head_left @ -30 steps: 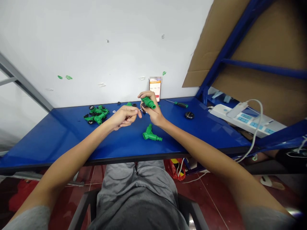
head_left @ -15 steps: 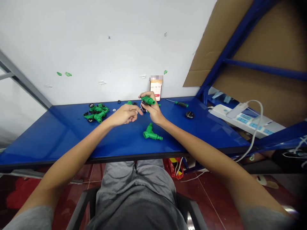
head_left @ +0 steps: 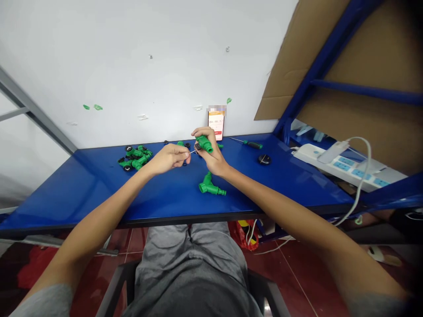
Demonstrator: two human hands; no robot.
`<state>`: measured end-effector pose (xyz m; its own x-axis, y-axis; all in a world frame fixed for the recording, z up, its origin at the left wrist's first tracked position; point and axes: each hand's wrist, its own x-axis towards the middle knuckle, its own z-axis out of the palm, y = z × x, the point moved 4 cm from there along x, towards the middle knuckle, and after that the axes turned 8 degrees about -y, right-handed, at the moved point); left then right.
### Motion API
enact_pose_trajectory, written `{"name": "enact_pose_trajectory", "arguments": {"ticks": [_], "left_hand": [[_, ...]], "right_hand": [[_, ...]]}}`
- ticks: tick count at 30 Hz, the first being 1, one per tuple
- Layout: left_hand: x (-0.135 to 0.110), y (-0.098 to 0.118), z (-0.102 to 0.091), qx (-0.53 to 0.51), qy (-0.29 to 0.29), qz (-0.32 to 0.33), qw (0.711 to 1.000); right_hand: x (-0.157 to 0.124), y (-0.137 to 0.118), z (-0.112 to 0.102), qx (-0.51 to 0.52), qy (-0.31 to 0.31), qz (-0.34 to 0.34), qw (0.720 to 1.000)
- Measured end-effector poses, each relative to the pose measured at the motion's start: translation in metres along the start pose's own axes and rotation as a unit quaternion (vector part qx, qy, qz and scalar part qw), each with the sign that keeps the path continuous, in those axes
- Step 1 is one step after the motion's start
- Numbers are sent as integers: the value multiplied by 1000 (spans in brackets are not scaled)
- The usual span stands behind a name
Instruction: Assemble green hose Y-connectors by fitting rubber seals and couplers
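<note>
While a heap of green fittings (head_left: 135,158) lies at the left end of the blue workbench (head_left: 82,193), the left hand (head_left: 168,159) pinches a thin metal pin (head_left: 192,152) between closed fingertips, and just beside it, above the workbench, the right hand (head_left: 213,157) curls tightly around a green plastic hose fitting (head_left: 204,143).

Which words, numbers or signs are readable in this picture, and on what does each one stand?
"00:18:1", last digit too blurred to read: timer digits on the phone screen.
Power strip socket markings: too small to read.
No other readable text.
</note>
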<state>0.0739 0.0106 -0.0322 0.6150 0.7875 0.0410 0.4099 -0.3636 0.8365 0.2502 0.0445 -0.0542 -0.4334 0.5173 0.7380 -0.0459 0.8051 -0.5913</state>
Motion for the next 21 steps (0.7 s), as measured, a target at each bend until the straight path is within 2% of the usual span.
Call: {"name": "enact_pose_trajectory", "arguments": {"ticks": [1,3,5,7,9,11,13,16,18,21], "left_hand": [[0,3,0,87,39,22,995],[-2,7,3,251,94,44,962],[-2,6,8,376,103,25,921],[-1,2,13,455,94,-10,885],[0,0,14,482,94,-33,870],[2,1,12,445,95,-28,890],[2,4,7,353,81,-5,932],[0,7,-1,152,-9,-3,988],[-3,5,-3,3,-71,-33,997],[-4,-1,-5,-174,-87,-56,979]], "right_hand": [[0,3,-1,8,4,8,1000],[-1,8,-3,30,13,14,999],[-2,14,-2,50,7,27,998],[-3,20,0,68,-4,44,997],[-3,26,3,88,-9,60,994],[-2,29,4,105,-9,68,992],[0,29,4,111,-5,67,992],[2,25,4,102,-9,59,993],[2,22,5,95,-10,52,994],[1,17,5,88,11,35,995]]}}
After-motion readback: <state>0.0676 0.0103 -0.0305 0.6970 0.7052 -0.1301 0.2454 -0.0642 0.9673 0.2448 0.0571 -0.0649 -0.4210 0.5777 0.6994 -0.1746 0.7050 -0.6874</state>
